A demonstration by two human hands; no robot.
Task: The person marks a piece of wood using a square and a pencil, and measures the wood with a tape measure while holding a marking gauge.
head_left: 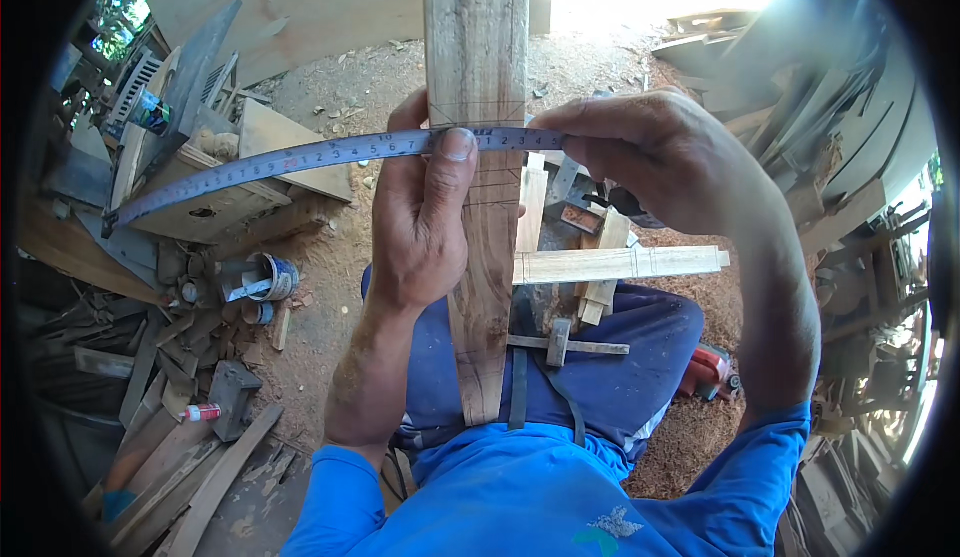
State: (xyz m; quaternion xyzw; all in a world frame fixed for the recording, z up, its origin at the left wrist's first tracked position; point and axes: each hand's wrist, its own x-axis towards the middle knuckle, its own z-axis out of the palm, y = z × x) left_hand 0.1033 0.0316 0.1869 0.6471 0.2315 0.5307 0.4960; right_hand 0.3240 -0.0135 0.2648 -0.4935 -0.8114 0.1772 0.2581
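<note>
The long, flat, brown wooden board (492, 222) runs from the top edge of the frame down its centre, narrowing toward the lap in dark blue trousers (640, 352). Whether its lower end rests on the body cannot be told; such support would help keep it steady.

Across the board lies a thin, grey, flexible measuring tape (290, 162) with graduations, its free end drooping in an arc to the left of the frame, apparently because nothing props it there.

The right hand (670, 162), right of centre, pinches the tape's other end between thumb and fingers just beside the board's edge, seemingly to keep it taut and square across the face.

The left hand (425, 222) grasps the board from its left edge, fingers behind, and presses the thumb down on the tape, so one grip appears to steady both.

A pale, squared wooden strip (620, 265) lies crosswise to the right, over other pale offcuts (598, 300); that leaves the board's face unobstructed.

Below it sits a small, cross-shaped wooden marking gauge (558, 342), perhaps kept within reach.

Smallest are the dark pencil lines (490, 194) crossing the board close to the tape, likely references for its placement.
</note>
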